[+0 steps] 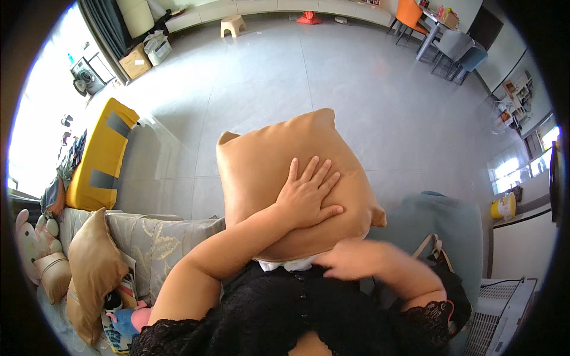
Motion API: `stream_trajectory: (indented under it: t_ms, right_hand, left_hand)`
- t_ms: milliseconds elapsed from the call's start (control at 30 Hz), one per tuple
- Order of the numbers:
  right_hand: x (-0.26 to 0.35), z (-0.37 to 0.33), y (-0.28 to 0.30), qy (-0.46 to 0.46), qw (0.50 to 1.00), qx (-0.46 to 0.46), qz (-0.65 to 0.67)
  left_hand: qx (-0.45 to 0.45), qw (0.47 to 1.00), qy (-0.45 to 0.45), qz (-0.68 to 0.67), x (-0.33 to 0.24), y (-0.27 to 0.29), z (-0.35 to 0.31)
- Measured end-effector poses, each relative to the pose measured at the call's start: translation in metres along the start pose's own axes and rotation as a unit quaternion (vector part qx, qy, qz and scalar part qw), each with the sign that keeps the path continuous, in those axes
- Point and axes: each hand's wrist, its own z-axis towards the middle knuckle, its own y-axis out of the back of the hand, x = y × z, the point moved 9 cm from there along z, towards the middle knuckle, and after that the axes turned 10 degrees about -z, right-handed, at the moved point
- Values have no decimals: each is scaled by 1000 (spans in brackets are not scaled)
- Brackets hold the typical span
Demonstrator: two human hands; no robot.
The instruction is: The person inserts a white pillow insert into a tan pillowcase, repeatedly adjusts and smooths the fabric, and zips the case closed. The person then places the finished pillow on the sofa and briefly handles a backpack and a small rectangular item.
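Glossy grey floor tiles stretch beyond the seated person. Tan leather-look cushion sits before the black lace top, probably propped on the lap for support. Left hand lies flat on it, fingers spread and gripping nothing, seemingly to keep it steady. Right hand is blurred at the near edge, beside white material; whether its curled fingers grasp anything, I cannot tell. Leaf-patterned grey upholstery runs leftward; a beige stool and orange chair stand across the room.
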Motion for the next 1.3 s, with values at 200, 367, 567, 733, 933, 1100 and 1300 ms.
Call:
stream_trajectory:
  t_ms: [200,367,567,733,933,1100,1300]
  right_hand:
    - [-177,-92,193,-200,640,-738,77]
    - [-293,75,130,-315,754,-433,381]
    - [-283,75,148,-316,821,-404,250]
    - [-278,53,153,-283,764,-530,235]
    - [-302,12,121,-191,672,-574,428]
    - [-270,-3,36,-219,609,-429,630]
    - [-290,-21,14,-270,625,-517,518]
  left_hand:
    - [-51,997,-60,-21,-51,9,-14]
    - [-38,997,-61,-18,-52,8,-8]
    - [-165,806,189,-536,77,116,-19]
    - [-214,538,393,-714,282,21,-76]
    - [-101,402,193,-890,207,-18,-80]
    - [-53,510,270,-815,130,2,-57]
    - [-115,574,417,-696,130,0,-38]
